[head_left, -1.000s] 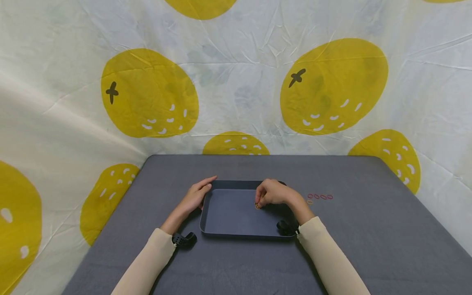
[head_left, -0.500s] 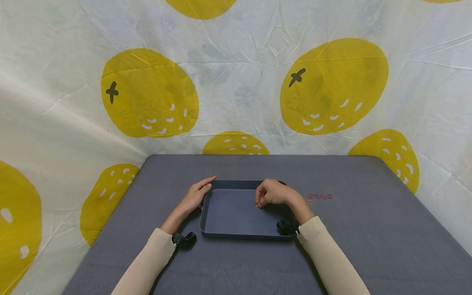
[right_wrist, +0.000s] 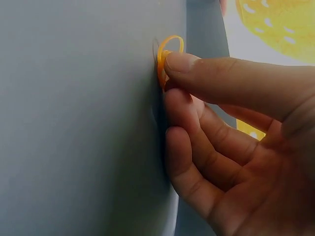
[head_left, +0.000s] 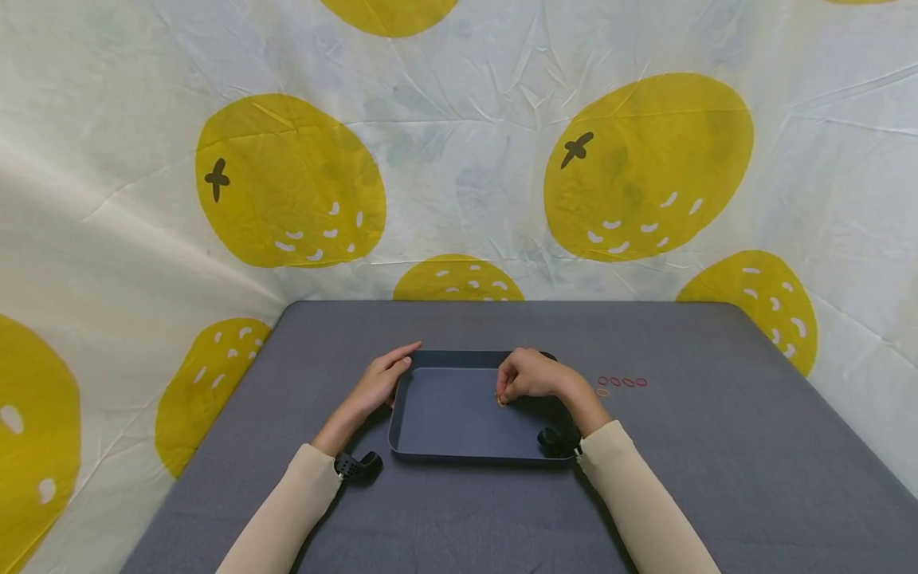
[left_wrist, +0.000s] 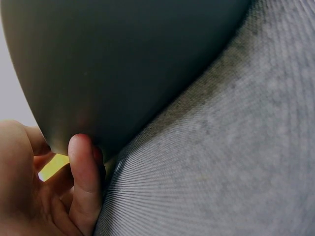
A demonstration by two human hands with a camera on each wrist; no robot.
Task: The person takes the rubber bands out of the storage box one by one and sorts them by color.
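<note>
My right hand (head_left: pixel 527 375) is over the shallow dark grey tray (head_left: pixel 445 458), pinching a yellow-orange rubber band (right_wrist: pixel 161 64) between thumb and index finger, low at the tray's floor. Its loop sticks up past the thumb tip in the right wrist view, and the other fingers curl below. At the tray's far left corner my left hand (head_left: pixel 376 380) grips the side, with the thumb at the rim. In the left wrist view, a fingertip (left_wrist: pixel 80 147) presses on the outer wall near the tablecloth.
Right of the tray, several red rubber bands (head_left: pixel 628 383) lie in a row on the grey tablecloth (head_left: pixel 681 462), with one yellow rubber band (head_left: pixel 602 392) just below the row's left end. A white curtain (head_left: pixel 466 183) with yellow fruit prints hangs behind the table.
</note>
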